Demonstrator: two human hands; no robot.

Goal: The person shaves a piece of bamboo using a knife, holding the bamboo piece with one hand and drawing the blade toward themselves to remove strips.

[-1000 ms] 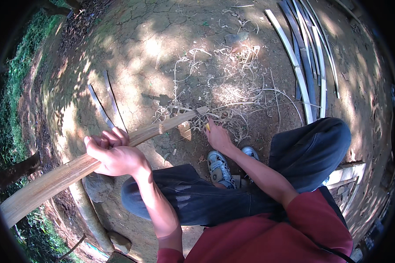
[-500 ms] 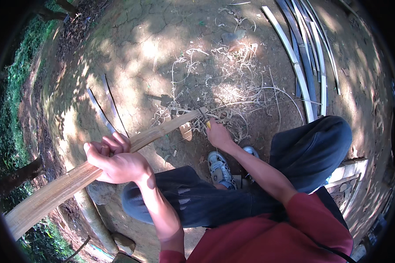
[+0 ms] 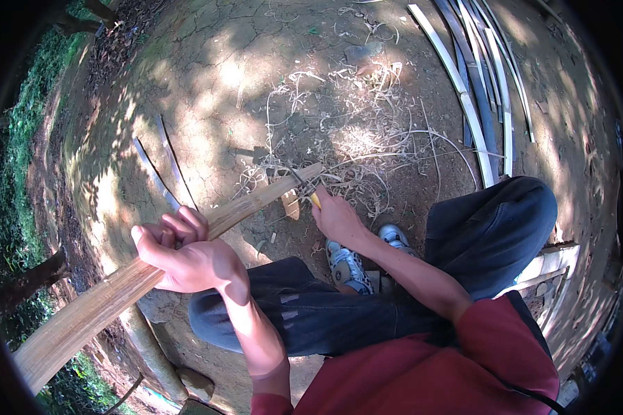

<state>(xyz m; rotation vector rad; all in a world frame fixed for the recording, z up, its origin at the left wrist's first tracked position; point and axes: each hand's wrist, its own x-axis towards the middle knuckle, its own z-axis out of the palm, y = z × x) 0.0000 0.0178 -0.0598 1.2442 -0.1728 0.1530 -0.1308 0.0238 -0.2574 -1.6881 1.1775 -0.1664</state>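
Two bent knees in dark jeans [image 3: 488, 211] are seen nearest, with two patterned shoes [image 3: 344, 261] set on the ground between them. Above the knee on the left, the left hand [image 3: 190, 256] is placed over a long pale wooden strip [image 3: 259, 198], which is crossed by it at a slant. Its fingers are loosely curled, but whether the strip is clasped cannot be told, as the contact is hidden. From beneath that hand, the strip is extended toward the lower left on one side and the upper right on the other. Near the far end, the right hand [image 3: 339, 220] is held just below the strip, closed around the yellow handle of a knife [image 3: 315, 200], whose dark blade is laid across the wood. Beyond, curled shavings [image 3: 367, 142] are scattered over bare earth, and long slats [image 3: 457, 79] are bunched at upper right.
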